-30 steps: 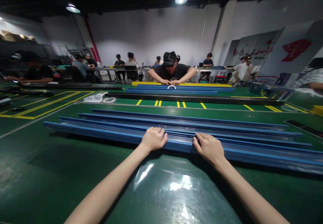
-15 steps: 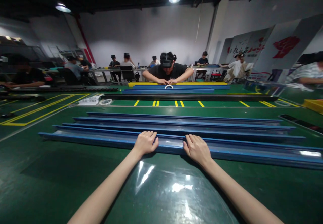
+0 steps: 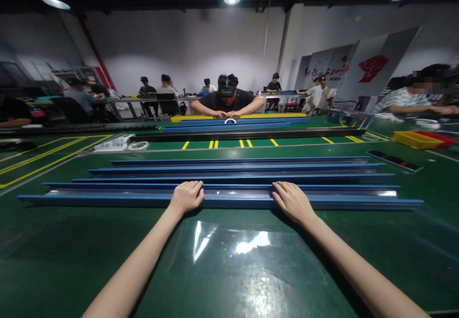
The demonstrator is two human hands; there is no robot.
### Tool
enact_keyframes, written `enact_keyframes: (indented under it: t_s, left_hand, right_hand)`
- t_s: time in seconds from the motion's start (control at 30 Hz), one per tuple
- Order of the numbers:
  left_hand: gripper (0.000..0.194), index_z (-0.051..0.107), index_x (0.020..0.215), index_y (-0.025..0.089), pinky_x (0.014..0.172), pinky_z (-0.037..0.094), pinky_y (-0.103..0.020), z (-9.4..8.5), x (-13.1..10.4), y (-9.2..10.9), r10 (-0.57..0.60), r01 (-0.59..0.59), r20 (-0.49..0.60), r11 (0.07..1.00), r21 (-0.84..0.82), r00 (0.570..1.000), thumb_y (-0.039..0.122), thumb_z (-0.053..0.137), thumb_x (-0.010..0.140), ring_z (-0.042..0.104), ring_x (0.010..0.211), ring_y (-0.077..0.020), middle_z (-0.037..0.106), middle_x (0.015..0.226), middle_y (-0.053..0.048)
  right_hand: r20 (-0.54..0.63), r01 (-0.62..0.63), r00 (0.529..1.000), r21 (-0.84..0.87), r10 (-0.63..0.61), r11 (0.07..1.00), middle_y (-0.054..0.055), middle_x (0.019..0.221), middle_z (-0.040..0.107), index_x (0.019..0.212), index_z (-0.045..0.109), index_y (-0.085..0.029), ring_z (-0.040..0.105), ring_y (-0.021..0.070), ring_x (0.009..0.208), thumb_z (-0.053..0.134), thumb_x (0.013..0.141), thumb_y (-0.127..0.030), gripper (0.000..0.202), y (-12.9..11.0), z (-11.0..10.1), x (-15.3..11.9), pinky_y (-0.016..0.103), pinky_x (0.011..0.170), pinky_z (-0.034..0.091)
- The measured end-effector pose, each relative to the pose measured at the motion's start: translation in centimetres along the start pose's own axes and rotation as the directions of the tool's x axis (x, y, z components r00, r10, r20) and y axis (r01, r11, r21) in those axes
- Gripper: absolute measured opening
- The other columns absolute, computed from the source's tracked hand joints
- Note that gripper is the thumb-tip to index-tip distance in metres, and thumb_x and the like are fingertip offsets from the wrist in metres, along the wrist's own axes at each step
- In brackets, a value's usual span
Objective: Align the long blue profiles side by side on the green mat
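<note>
A long blue U-shaped channel [image 3: 236, 194] lies across the green table, its open side up. My left hand [image 3: 186, 197] rests on it left of the middle, with the fingers curled over the far edge. Farther right on the same channel, my right hand [image 3: 293, 201] grips it, fingers bent over the far wall and thumb inside the trough. Both hands are closed round the channel. Just beyond it, roughly parallel, lie more blue channels [image 3: 236, 169]. A clear plastic sheet [image 3: 215, 260] covers the table between my forearms.
Farther back lies a long black bar [image 3: 251, 135]. A dark phone-like slab [image 3: 394, 160] and a yellow tray [image 3: 418, 139] are at the right. A white box [image 3: 114, 143] and a tape roll [image 3: 138, 146] sit at the left. Across the table a person [image 3: 226, 98] leans over other channels.
My hands have moved apart along the front channel. It has shifted left and now lies straighter, closer to parallel with those behind. My view has turned slightly right.
</note>
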State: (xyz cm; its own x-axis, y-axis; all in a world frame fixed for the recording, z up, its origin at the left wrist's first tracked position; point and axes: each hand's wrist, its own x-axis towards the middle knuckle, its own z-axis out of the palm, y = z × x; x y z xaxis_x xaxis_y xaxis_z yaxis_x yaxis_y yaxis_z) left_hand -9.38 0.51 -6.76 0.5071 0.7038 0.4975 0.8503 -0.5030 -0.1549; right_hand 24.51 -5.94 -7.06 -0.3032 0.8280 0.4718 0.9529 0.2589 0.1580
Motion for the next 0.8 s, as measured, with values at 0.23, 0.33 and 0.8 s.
enact_keyframes:
  t_s: [0.23, 0.33, 0.8]
  left_hand:
    - [0.037, 0.061, 0.098, 0.017, 0.079, 0.044, -0.032, 0.0, -0.7, 0.2, -0.086, 0.086, 0.002, 0.996, 0.012, 0.996, 0.029, 0.029, 0.082, 0.059, 0.088, -0.0207, 0.065, 0.096, -0.008]
    - [0.038, 0.059, 0.1, 0.016, 0.081, 0.042, -0.031, -0.5, -0.6, 0.6, -0.119, 0.118, 0.031, 0.993, 0.027, 0.992, 0.03, 0.029, 0.084, 0.057, 0.089, -0.0204, 0.063, 0.099, -0.008]
    - [0.031, 0.059, 0.093, 0.019, 0.079, 0.04, -0.029, -2.1, 3.0, 7.7, 0.034, -0.028, 0.038, 0.986, -0.164, 0.999, 0.031, 0.031, 0.087, 0.052, 0.088, -0.0162, 0.059, 0.094, -0.004]
  right_hand:
    - [0.034, -0.198, 0.979, -0.03, 0.199, 0.98, 0.009, 0.106, 0.059, 0.108, 0.054, -0.013, 0.05, 0.0175, 0.099, 0.022, 0.088, -0.034, 0.042, 4.3, 0.1, -2.6, 0.029, 0.085, 0.033]
    - [0.082, -0.198, 0.975, -0.095, 0.206, 0.976, 0.009, 0.102, 0.059, 0.107, 0.053, -0.014, 0.05, 0.0191, 0.095, 0.022, 0.088, -0.037, 0.043, 4.0, -0.1, -2.2, 0.03, 0.082, 0.033]
    - [0.121, -0.196, 0.967, -0.203, 0.223, 0.96, 0.009, 0.085, 0.057, 0.089, 0.054, -0.014, 0.049, 0.0189, 0.081, 0.021, 0.088, -0.038, 0.041, 3.4, -0.1, -1.4, 0.03, 0.072, 0.029]
